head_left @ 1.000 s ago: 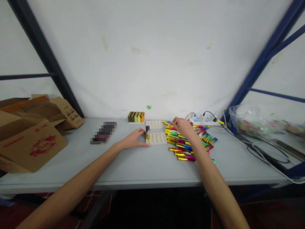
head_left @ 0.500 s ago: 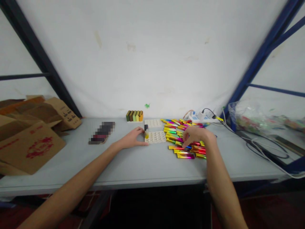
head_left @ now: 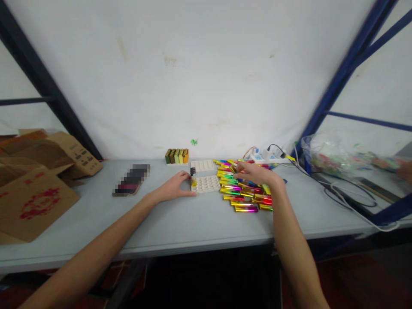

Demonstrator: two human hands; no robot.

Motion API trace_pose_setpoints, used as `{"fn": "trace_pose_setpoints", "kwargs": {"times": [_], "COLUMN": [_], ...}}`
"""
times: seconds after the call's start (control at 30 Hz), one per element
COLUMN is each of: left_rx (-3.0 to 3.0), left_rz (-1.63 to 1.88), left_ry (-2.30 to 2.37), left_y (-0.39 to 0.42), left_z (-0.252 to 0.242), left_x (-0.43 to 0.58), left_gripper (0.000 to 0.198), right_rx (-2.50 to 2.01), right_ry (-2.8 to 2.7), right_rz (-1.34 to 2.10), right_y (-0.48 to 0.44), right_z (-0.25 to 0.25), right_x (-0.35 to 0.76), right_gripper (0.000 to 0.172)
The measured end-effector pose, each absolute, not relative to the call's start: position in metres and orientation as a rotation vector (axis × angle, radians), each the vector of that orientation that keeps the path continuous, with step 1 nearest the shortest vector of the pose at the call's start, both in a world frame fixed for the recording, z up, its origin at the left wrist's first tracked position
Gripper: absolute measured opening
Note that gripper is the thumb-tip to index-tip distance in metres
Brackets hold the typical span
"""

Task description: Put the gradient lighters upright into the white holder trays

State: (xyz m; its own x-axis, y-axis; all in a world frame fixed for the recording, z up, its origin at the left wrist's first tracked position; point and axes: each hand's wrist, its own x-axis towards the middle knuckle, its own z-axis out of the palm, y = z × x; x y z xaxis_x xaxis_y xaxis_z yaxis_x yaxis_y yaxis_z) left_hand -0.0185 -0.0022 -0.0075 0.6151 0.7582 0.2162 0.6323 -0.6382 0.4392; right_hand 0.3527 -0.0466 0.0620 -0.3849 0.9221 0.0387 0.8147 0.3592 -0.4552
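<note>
My left hand [head_left: 176, 186] rests at the left end of a white tray [head_left: 209, 184] with rows of round holes, thumb and fingers spread around its corner. One yellow lighter [head_left: 194, 180] with a black top stands upright in the tray's left end. Over a spread of shiny gold and multicoloured lighters [head_left: 230, 188], my right hand [head_left: 252, 172] has its fingertips closed around a gold lighter [head_left: 232, 169], partly hidden by the fingers. Behind the first tray lies a second white tray [head_left: 202, 165]. A block of upright lighters [head_left: 177, 156] stands farther back on the left.
On the left are cardboard boxes [head_left: 48, 206] and a blurred-out dark flat object [head_left: 131, 180]. A power strip [head_left: 264, 159] with cables sits at the back right. Past the blue rack post [head_left: 322, 103] lies a plastic bag [head_left: 325, 154]; another person's hand [head_left: 405, 171] shows at the far right.
My right hand has moved back and left across the lighters, its fingertips now on one. My left hand stays by the tray. The view has shifted slightly right.
</note>
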Motion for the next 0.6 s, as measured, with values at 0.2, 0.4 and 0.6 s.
{"fn": "trace_pose_setpoints", "kwargs": {"times": [0.2, 0.4, 0.6], "left_rx": [2.518, 2.506, 2.506], "left_rz": [0.585, 0.591, 0.626], "left_ry": [1.110, 1.087, 1.043], "left_y": [-0.002, -0.001, -0.003], "left_z": [-0.009, -0.011, -0.012], "left_x": [-0.018, -0.018, -0.019], "left_gripper": [0.075, 0.074, 0.070], "right_rx": [-1.348, -1.113, -0.900], "right_ry": [-2.226, -1.971, -1.682], "right_rz": [0.378, 0.676, 1.091], "right_y": [-0.042, -0.041, -0.026], "right_z": [0.065, 0.066, 0.065], "right_x": [0.334, 0.297, 0.255], "right_gripper": [0.032, 0.040, 0.047]}}
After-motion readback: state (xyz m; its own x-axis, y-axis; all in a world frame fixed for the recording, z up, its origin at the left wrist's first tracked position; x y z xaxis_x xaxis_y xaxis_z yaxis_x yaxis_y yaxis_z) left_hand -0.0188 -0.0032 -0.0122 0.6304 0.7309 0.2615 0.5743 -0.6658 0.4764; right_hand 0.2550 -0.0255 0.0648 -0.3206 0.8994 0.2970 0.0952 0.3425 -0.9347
